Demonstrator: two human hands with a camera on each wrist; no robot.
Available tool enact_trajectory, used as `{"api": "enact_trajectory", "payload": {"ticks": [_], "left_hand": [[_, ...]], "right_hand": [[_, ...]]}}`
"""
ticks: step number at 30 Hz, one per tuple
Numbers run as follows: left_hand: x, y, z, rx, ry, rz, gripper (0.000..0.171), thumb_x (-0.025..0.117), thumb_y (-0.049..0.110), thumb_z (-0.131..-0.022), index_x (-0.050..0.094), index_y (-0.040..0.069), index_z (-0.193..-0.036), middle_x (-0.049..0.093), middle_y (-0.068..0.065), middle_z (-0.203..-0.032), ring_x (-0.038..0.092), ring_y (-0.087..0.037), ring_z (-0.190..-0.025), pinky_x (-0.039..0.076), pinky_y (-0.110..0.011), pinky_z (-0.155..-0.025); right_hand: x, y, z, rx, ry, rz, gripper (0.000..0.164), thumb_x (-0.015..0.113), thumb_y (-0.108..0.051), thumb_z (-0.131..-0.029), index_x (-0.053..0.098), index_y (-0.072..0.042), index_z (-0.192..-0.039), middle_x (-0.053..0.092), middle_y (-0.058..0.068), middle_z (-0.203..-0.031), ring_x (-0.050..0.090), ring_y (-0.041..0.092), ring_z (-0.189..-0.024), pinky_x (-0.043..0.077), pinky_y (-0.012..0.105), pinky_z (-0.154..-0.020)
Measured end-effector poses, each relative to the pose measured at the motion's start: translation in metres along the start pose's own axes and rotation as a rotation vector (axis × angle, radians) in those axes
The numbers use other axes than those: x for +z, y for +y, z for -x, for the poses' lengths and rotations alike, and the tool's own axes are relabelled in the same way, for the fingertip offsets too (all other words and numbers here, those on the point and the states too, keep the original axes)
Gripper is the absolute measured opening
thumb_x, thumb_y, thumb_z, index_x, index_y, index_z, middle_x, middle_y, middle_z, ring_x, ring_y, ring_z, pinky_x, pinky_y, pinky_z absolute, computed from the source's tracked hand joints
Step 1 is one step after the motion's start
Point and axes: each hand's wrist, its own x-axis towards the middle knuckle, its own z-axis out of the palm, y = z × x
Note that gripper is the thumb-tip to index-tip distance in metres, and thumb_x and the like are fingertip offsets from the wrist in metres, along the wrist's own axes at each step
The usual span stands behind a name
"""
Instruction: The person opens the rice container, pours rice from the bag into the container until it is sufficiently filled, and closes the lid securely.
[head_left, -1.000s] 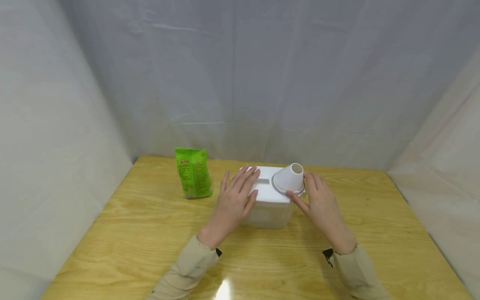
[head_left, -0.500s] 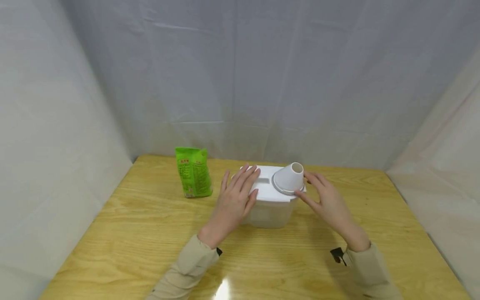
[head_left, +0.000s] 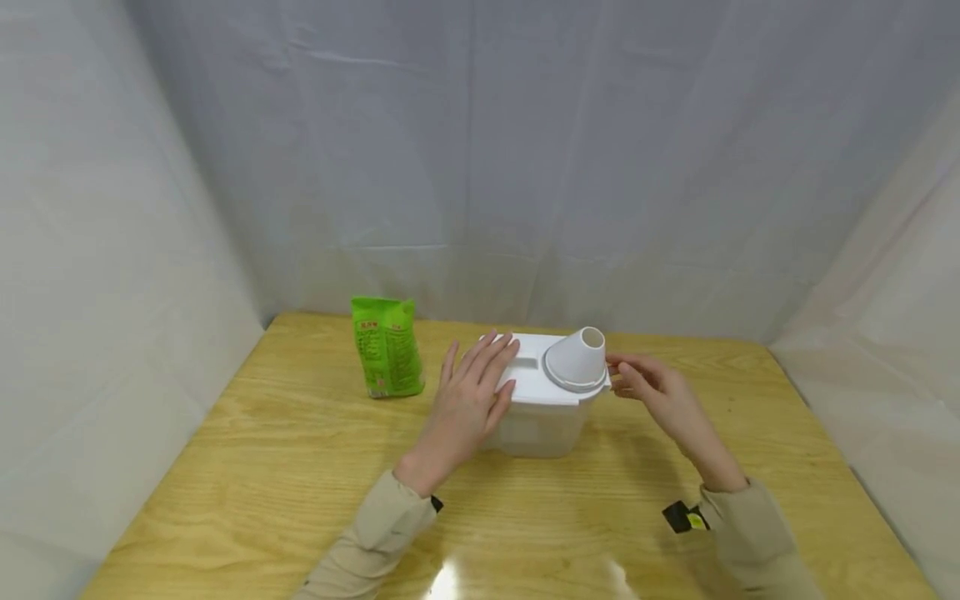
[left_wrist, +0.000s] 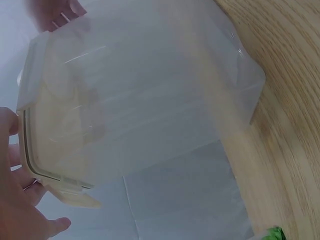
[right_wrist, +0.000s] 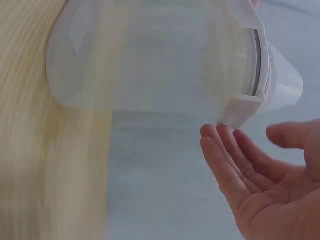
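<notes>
A clear plastic storage container with a white lid stands upright on the table. On the lid's right part sits a white cone-shaped spout with a round opening at its top. My left hand rests on the lid's left part, fingers extended. Beside the container's right end is my right hand; in the right wrist view its fingertips are at a white side latch that angles outward, with the thumb held apart. Another latch tilts outward in the left wrist view, near the left thumb.
A green printed bag stands upright to the left of the container. The wooden table ends at the back against a pale curtain, and more pale sheeting hangs at both sides.
My right hand has let go of the spout's base, moved slightly right, and its fingers have come to the latch at the lid's right end. The left hand has stayed in place.
</notes>
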Motion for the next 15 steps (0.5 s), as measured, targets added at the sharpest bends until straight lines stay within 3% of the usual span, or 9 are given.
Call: {"api": "enact_trajectory", "payload": {"ticks": [3,5,9,12,15], "left_hand": [[-0.001,0.0,0.0,0.001,-0.002,0.004,0.047,0.05,0.023,-0.104,0.049,0.006,-0.148,0.049,-0.012,-0.152,0.04,-0.031,-0.145,0.025,-0.066,-0.117],[-0.001,0.0,0.001,0.001,-0.006,0.002,0.047,0.05,0.023,-0.104,0.049,0.006,-0.148,0.049,-0.012,-0.152,0.04,-0.031,-0.145,0.025,-0.066,-0.117],[-0.001,0.0,0.001,-0.002,-0.013,0.002,0.047,0.05,0.023,-0.104,0.049,0.006,-0.148,0.049,-0.012,-0.153,0.04,-0.032,-0.145,0.024,-0.066,-0.117],[-0.001,0.0,0.0,-0.005,-0.017,-0.001,0.047,0.049,0.024,-0.104,0.048,0.006,-0.148,0.048,-0.012,-0.153,0.04,-0.032,-0.145,0.024,-0.066,-0.117],[-0.001,0.0,0.0,-0.005,-0.015,-0.003,0.048,0.048,0.025,-0.105,0.048,0.006,-0.148,0.048,-0.012,-0.153,0.04,-0.031,-0.145,0.024,-0.066,-0.117]], "right_hand": [[-0.001,0.006,-0.004,0.081,-0.06,-0.239,0.049,0.046,-0.026,-0.11,0.049,0.012,-0.141,0.065,0.013,-0.121,0.071,0.015,-0.098,0.059,0.029,-0.09],[-0.003,0.011,-0.007,0.129,-0.111,-0.392,0.046,0.044,-0.023,-0.111,0.049,0.012,-0.14,0.066,0.005,-0.118,0.071,0.013,-0.097,0.059,0.03,-0.09],[-0.008,0.017,-0.011,0.222,-0.212,-0.661,0.029,0.041,-0.016,-0.111,0.063,-0.005,-0.126,0.066,0.0,-0.118,0.072,0.018,-0.1,0.058,0.033,-0.093],[-0.01,0.019,-0.013,0.269,-0.254,-0.781,0.03,0.039,-0.013,-0.111,0.069,-0.015,-0.113,0.066,0.003,-0.118,0.071,0.02,-0.102,0.057,0.033,-0.095],[-0.011,0.02,-0.016,0.301,-0.276,-0.838,0.034,0.038,-0.011,-0.111,0.072,-0.015,-0.109,0.066,0.004,-0.115,0.071,0.019,-0.103,0.056,0.031,-0.096]]}}
